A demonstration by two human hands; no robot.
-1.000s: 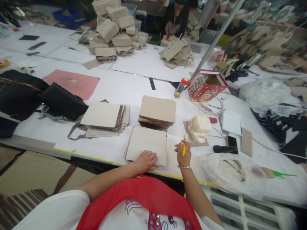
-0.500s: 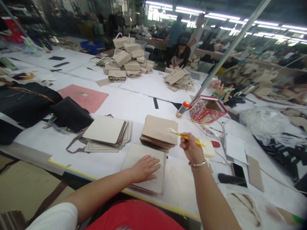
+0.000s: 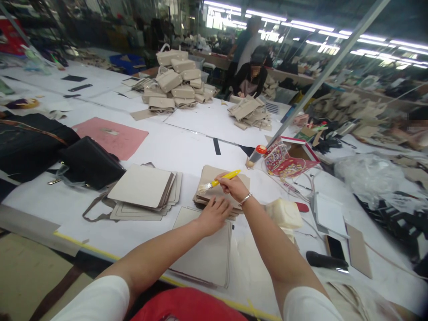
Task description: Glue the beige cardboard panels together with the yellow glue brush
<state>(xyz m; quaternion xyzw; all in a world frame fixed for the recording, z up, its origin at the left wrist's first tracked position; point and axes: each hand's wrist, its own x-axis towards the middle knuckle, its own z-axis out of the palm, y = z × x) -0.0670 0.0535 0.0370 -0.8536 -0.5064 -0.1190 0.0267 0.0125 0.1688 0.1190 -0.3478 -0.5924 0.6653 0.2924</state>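
Note:
A yellow-handled brush [image 3: 226, 175] is gripped in my right hand [image 3: 233, 187], its pale bristles over the left side of a stack of beige panels [image 3: 241, 178]. Whether the bristles touch the top panel I cannot tell. My left hand [image 3: 216, 217] lies with its fingers stretched out at the front edge of that stack, close under my right hand. Below my left wrist is a second pile of pale square panels [image 3: 203, 258] near the table edge. Another stack of panels [image 3: 142, 185], with a dark strap at its side, sits to the left.
A black pouch [image 3: 92, 161] and a pink sheet [image 3: 112, 136] are on the left. On the right stand a cream-coloured block-shaped container [image 3: 284, 213], a red-capped bottle [image 3: 257, 156], a patterned box [image 3: 290, 158] and a phone [image 3: 334, 248]. A person [image 3: 250, 76] works beyond beige bags [image 3: 179, 80].
My right hand has brought the brush leftward over the beige stack. My left hand has slid forward from the front pile to the beige stack's near edge.

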